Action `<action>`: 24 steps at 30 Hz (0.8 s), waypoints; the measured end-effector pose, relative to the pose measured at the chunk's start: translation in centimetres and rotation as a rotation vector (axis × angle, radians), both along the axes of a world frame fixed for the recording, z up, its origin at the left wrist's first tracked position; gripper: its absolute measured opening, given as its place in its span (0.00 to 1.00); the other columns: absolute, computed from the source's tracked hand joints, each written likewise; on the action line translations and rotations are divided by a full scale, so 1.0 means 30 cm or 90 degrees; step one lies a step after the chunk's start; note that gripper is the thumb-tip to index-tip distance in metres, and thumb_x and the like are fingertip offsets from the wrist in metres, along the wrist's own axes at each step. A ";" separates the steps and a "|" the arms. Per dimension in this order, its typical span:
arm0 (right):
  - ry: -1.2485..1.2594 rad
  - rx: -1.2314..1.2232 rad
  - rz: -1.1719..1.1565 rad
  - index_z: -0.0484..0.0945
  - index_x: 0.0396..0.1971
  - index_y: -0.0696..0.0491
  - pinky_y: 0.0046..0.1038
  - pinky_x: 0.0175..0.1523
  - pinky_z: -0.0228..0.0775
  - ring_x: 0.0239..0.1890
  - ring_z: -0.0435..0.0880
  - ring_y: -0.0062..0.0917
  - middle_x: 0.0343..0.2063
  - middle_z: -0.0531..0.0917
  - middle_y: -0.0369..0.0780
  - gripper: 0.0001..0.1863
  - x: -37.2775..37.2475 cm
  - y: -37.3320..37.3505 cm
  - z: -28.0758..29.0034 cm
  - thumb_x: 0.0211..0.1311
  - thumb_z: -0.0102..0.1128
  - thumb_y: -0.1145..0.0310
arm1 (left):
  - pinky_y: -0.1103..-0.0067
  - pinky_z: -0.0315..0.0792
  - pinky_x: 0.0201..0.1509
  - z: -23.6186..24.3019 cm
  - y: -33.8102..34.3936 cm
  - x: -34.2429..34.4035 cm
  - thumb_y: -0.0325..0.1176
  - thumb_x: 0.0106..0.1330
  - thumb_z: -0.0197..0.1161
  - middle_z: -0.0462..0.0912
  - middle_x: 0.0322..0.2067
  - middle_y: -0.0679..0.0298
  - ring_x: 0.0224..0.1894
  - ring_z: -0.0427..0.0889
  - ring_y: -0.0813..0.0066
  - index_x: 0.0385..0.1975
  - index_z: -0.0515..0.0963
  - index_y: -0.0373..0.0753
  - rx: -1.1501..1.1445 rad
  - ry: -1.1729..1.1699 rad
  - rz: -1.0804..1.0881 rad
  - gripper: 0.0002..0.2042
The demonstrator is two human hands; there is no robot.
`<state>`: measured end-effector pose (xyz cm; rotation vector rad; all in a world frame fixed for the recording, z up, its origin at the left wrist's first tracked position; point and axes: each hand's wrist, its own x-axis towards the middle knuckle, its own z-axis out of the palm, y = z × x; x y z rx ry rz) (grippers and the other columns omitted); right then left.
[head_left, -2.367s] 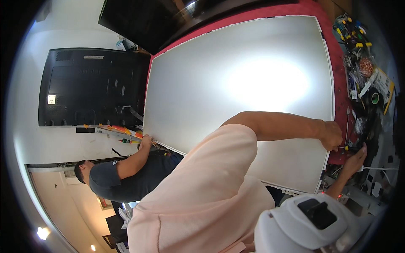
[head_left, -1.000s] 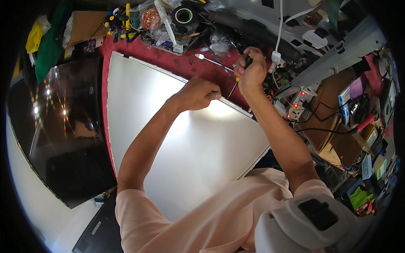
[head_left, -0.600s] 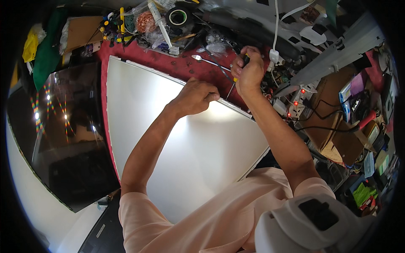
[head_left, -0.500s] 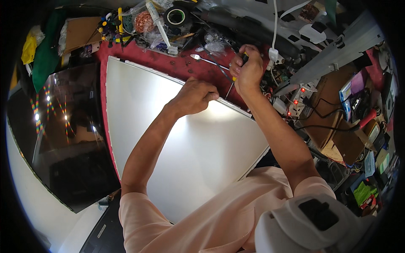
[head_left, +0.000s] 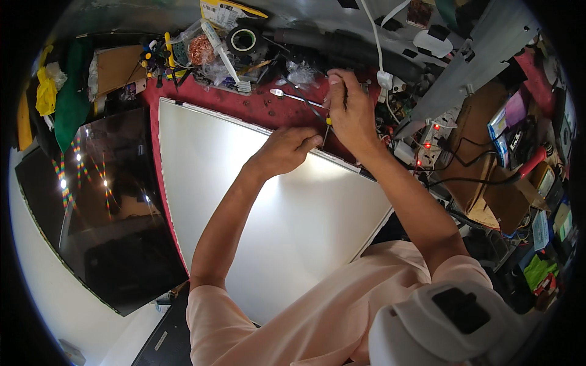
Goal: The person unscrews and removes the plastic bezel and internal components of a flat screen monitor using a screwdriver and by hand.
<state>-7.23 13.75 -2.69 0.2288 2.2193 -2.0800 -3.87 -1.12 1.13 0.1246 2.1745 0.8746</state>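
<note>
A large white panel (head_left: 244,207), like a screen's backlight sheet, lies in front of me, with bright light along its far edge. My left hand (head_left: 282,152) is closed at that edge, thumb toward the right; its fingertips are partly hidden. Just right of it, my right hand (head_left: 353,119) grips a screwdriver (head_left: 329,121) whose yellow handle end shows below my fingers. The screwdriver's thin shaft points down to the panel's far edge. Beyond my hands, a second screwdriver (head_left: 278,93) with a clear handle rests on the red mat (head_left: 244,105).
A dark glossy screen (head_left: 116,244) leans at the left. Along the back sit black tape (head_left: 243,40), copper wire (head_left: 201,50), a syringe (head_left: 220,52) and hand tools. To the right are a lit power strip (head_left: 432,143), cables, cardboard (head_left: 479,140) and a metal bar (head_left: 464,73).
The camera view has shifted slightly. My right hand has turned, its fingers pointing more upward, and the screwdriver stands more upright. My left hand stays at the panel's far edge.
</note>
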 end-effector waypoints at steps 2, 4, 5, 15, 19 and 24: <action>0.159 0.267 0.089 0.72 0.41 0.57 0.36 0.29 0.73 0.26 0.83 0.40 0.21 0.80 0.49 0.15 -0.026 0.060 -0.006 0.60 0.55 0.63 | 0.71 0.71 0.39 -0.009 0.034 0.003 0.36 0.66 0.52 0.81 0.27 0.56 0.31 0.80 0.59 0.33 0.76 0.35 0.039 -0.004 0.044 0.11; 0.047 0.259 0.195 0.69 0.45 0.58 0.41 0.35 0.72 0.29 0.81 0.49 0.22 0.80 0.53 0.18 -0.029 0.092 0.030 0.60 0.54 0.63 | 0.73 0.71 0.39 -0.035 0.043 0.008 0.34 0.66 0.52 0.81 0.26 0.57 0.31 0.80 0.63 0.32 0.76 0.33 0.115 -0.013 0.101 0.11; 0.048 0.269 0.217 0.67 0.47 0.58 0.41 0.36 0.72 0.29 0.80 0.50 0.23 0.80 0.53 0.19 -0.027 0.095 0.008 0.60 0.54 0.63 | 0.73 0.71 0.39 -0.047 0.037 0.011 0.33 0.66 0.51 0.81 0.26 0.57 0.31 0.80 0.65 0.31 0.75 0.33 0.125 -0.031 0.114 0.10; -0.088 0.113 0.264 0.57 0.56 0.53 0.43 0.41 0.68 0.37 0.78 0.54 0.31 0.78 0.58 0.25 -0.006 0.120 -0.011 0.64 0.51 0.59 | 0.78 0.71 0.42 -0.082 0.037 -0.024 0.31 0.68 0.52 0.79 0.32 0.59 0.35 0.78 0.75 0.47 0.67 0.33 0.252 -0.176 0.189 0.12; 0.052 0.115 0.136 0.62 0.54 0.52 0.40 0.34 0.70 0.29 0.80 0.50 0.24 0.78 0.55 0.22 0.005 0.091 -0.042 0.65 0.51 0.59 | 0.77 0.71 0.43 -0.082 0.044 -0.045 0.28 0.63 0.57 0.78 0.35 0.58 0.35 0.77 0.74 0.51 0.64 0.32 0.265 -0.144 0.228 0.18; -0.005 0.124 0.139 0.64 0.53 0.53 0.37 0.31 0.71 0.27 0.82 0.46 0.22 0.79 0.52 0.22 0.019 0.087 -0.037 0.64 0.53 0.59 | 0.76 0.70 0.48 -0.120 0.025 -0.040 0.28 0.61 0.60 0.76 0.39 0.57 0.40 0.76 0.73 0.52 0.64 0.31 0.312 -0.107 0.260 0.21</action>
